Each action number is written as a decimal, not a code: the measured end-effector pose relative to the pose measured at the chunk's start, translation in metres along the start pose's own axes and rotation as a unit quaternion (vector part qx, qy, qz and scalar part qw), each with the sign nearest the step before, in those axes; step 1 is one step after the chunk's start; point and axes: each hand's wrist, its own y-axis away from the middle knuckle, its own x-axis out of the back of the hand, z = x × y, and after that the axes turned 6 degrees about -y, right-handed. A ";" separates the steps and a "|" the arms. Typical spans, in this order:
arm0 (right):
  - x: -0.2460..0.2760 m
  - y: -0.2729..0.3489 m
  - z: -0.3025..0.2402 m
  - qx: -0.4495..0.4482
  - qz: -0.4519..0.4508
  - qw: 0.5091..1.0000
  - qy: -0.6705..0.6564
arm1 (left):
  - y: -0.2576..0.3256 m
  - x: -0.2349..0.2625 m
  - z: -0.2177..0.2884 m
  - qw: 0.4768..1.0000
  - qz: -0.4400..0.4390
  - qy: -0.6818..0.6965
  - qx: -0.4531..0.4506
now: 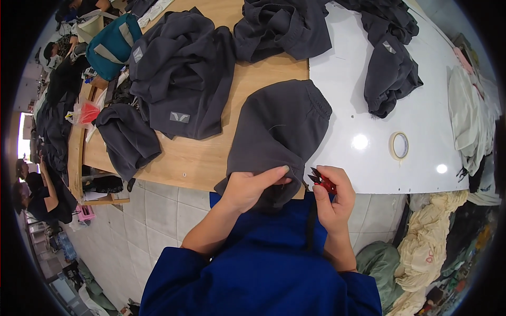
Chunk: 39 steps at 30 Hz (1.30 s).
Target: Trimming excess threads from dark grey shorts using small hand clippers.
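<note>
A dark grey garment piece (274,126) with a gathered elastic edge at its far right lies across the seam between the wooden and white table tops. Its near end hangs over the front edge. My left hand (253,187) pinches the fabric there between thumb and fingers. Just to the right, my right hand (336,200) is closed around small red thread snips (322,181). Their dark blades are parted and point left toward the cloth, close to it. Whether they touch a thread cannot be made out.
Dark grey garments (182,79) lie heaped at the back left, with another garment (282,29) behind the middle. A grey sleeve-like piece (391,79) and a tape roll (399,146) rest on the white table top (348,131). Cream cloth (427,242) is piled at right. People sit far left.
</note>
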 end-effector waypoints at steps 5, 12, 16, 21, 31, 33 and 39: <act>0.000 -0.007 -0.009 0.090 0.016 0.991 0.096 | 0.006 -0.009 0.000 0.993 -0.004 -0.077 -0.095; -0.001 -0.007 -0.010 0.150 0.049 0.970 0.184 | 0.009 -0.014 -0.001 0.988 -0.005 -0.100 -0.120; -0.002 -0.006 -0.011 0.161 0.052 0.965 0.203 | 0.010 -0.014 -0.004 0.988 -0.005 -0.096 -0.124; -0.006 -0.006 -0.012 0.158 0.057 0.965 0.203 | 0.012 -0.013 -0.006 0.985 -0.004 -0.112 -0.135; -0.005 -0.004 -0.015 0.163 0.059 0.960 0.220 | 0.012 -0.015 -0.006 0.983 -0.014 -0.110 -0.150; -0.005 -0.004 -0.014 0.165 0.059 0.959 0.221 | 0.013 -0.014 -0.006 0.982 -0.015 -0.118 -0.148; -0.005 -0.004 -0.015 0.169 0.059 0.956 0.232 | 0.012 -0.012 -0.009 0.980 -0.024 -0.134 -0.145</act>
